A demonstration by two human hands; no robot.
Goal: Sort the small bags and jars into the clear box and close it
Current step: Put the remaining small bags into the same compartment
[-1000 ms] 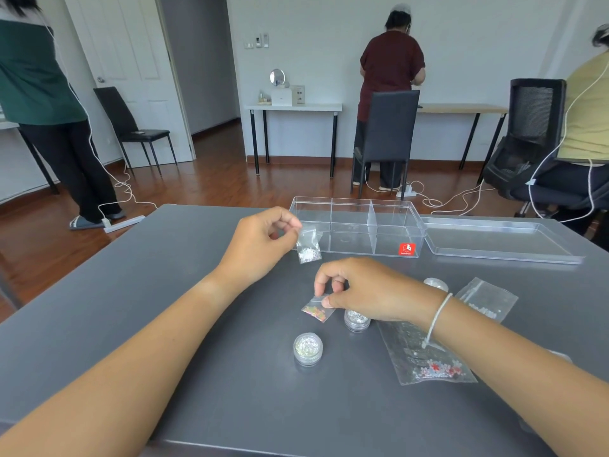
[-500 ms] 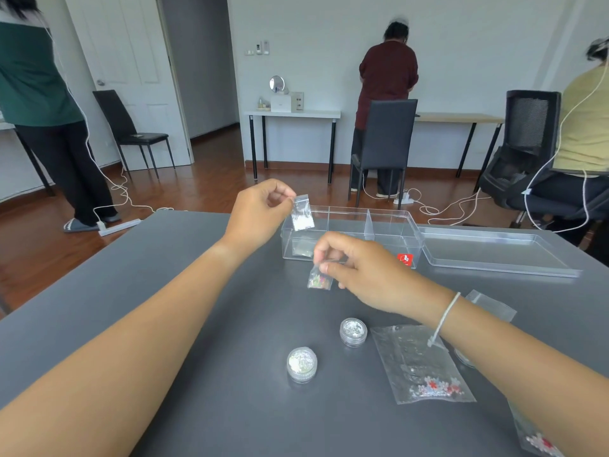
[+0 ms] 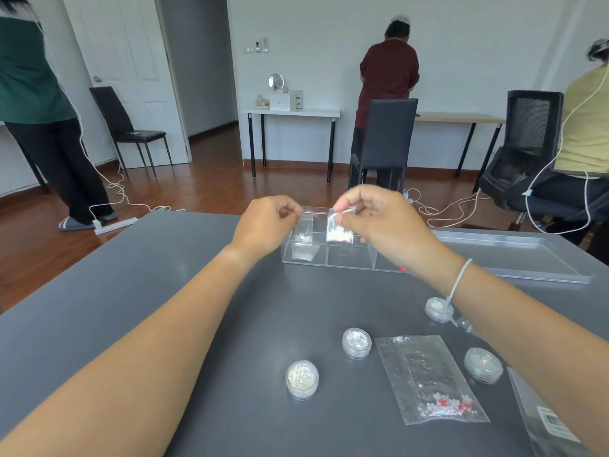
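The clear box (image 3: 349, 257) with dividers stands open at the table's far side. My right hand (image 3: 385, 222) pinches a small bag (image 3: 339, 231) of white and pink pieces over the box's middle compartment. A second small bag (image 3: 303, 248) sits in the left compartment. Just above it, my left hand (image 3: 267, 222) has its fingertips pinched together; whether they still touch that bag is unclear. Several round glitter jars stand on the table near me: one at the front (image 3: 302, 379), one mid-table (image 3: 356, 343), one by my right wrist (image 3: 437, 309).
The box's clear lid (image 3: 514, 255) lies flat to its right. A larger bag (image 3: 428, 377) with red and white flowers and another bag (image 3: 543, 420) lie at the front right, a jar (image 3: 483, 364) between them. Other people, chairs and cables are beyond the grey table (image 3: 164, 291).
Both hands moved forward to the box. The left hand's bag went from above the box down into the left compartment. The right hand lifted its bag from near the table to over the box.
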